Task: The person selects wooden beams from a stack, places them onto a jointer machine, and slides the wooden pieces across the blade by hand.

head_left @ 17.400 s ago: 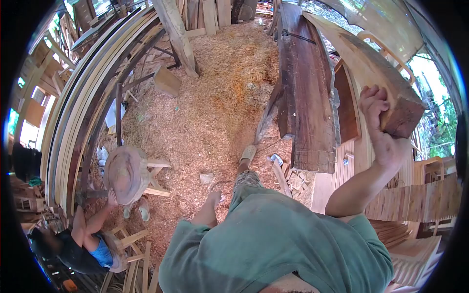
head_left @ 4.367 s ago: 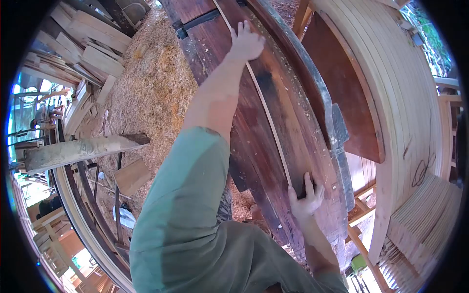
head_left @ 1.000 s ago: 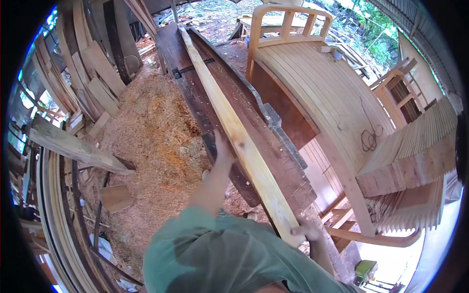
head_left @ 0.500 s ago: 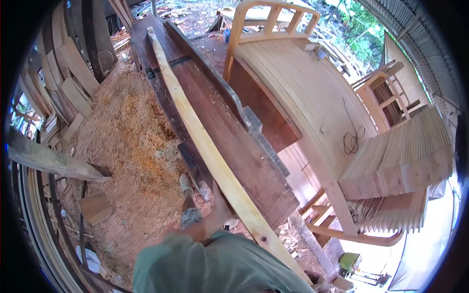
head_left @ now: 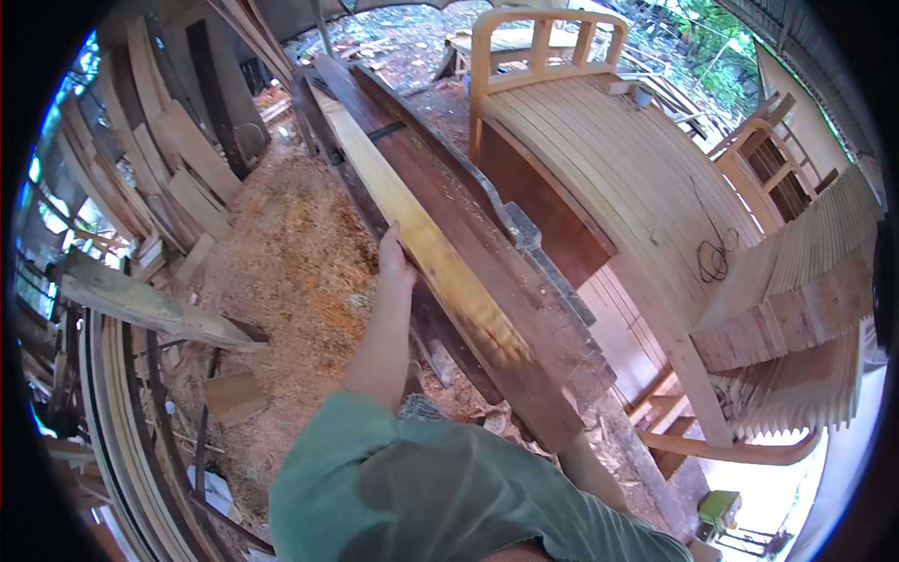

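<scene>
A long pale wooden plank [head_left: 421, 234], brown and dark at its near end, lies lengthwise along a reddish-brown bench [head_left: 468, 220]. My left hand [head_left: 397, 260] grips the plank's left edge about midway, thumb on top and the other fingers out of sight beneath. My right hand [head_left: 582, 451] is at the plank's near end, with only its wrist side showing; its fingers are hidden. Along the bench's right side runs a dark raised rail [head_left: 487, 192] with a grey metal piece [head_left: 524, 227].
Right of the bench stands a slatted wooden bed frame [head_left: 581, 122], with a black cord [head_left: 714, 260] and stacked wooden strips [head_left: 787, 309] on it. Shavings [head_left: 300, 234] cover the floor at left. Boards [head_left: 178, 140] lean behind, and a post [head_left: 159, 304] slants across the left side.
The plank has turned over, showing a broad face with a dark near end, and sits farther forward. My left hand has moved forward along its edge. My right forearm has come into view.
</scene>
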### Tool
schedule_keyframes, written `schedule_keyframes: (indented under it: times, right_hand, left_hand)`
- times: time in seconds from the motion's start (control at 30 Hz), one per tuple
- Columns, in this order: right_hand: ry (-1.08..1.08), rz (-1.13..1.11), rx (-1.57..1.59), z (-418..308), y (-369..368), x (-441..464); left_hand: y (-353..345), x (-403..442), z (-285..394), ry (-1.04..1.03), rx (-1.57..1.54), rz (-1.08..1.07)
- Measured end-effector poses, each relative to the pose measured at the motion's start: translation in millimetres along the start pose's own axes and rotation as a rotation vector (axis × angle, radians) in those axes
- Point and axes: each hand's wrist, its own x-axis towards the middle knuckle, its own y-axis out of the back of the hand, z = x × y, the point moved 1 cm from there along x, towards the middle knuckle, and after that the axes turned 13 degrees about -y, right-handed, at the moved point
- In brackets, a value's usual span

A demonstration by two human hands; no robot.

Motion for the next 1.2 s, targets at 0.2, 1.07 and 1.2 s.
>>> schedule_keyframes:
  times: [0.2,1.07,1.2]
  right_hand:
    - [-0.161,-0.751,0.429,-68.1,-299.3,31.5]
    - [-0.093,-0.502,0.161,-104.3,-489.7,-9.9]
    - [0.159,-0.665,0.017,-116.5,-464.0,-7.2]
  left_hand:
    - [-41.3,-152.8,40.0,0.008,-0.250,-0.461]
    - [-106.4,-175.2,159.6,-0.200,-0.224,-0.613]
    - [-128.9,-164.5,158.6,-0.253,-0.289,-0.529]
